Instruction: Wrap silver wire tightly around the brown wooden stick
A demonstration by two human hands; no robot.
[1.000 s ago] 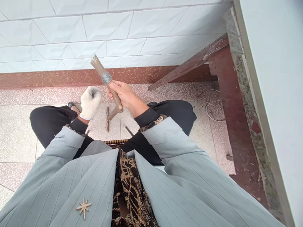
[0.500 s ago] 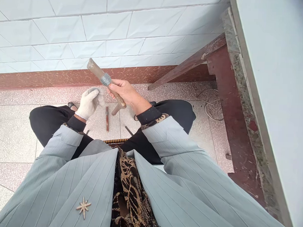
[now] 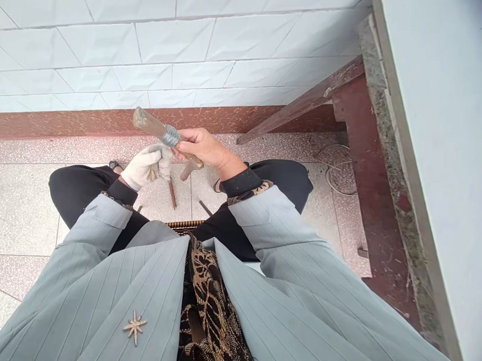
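Note:
My bare right hand (image 3: 204, 147) is wrapped round a brownish wooden stick (image 3: 148, 122) with a side branch at its lower end. Grey metal wire (image 3: 170, 135) is wound in a tight band round the stick, just beyond my right thumb. The stick is tilted, its thick end pointing up and left. In a white knit glove, my left hand (image 3: 146, 164) is closed just below the wire band, fingers curled. What it pinches, if anything, is too small to make out. Under it on the floor lies a thin tool with a red-brown handle (image 3: 172, 195), its upper end partly hidden by the glove.
A dark rod (image 3: 205, 207) lies on the speckled tiled floor (image 3: 22, 210) between my knees. At the right stands a dark red wooden frame (image 3: 368, 164) with a slanting brace, and a pale cable (image 3: 336, 184) loops beside it. A white tiled wall (image 3: 151, 40) rises in front.
The stick's thick end has tipped lower and to the left. My gloved hand has shifted slightly down, its fingers curled more, and now covers the top of the red-brown tool.

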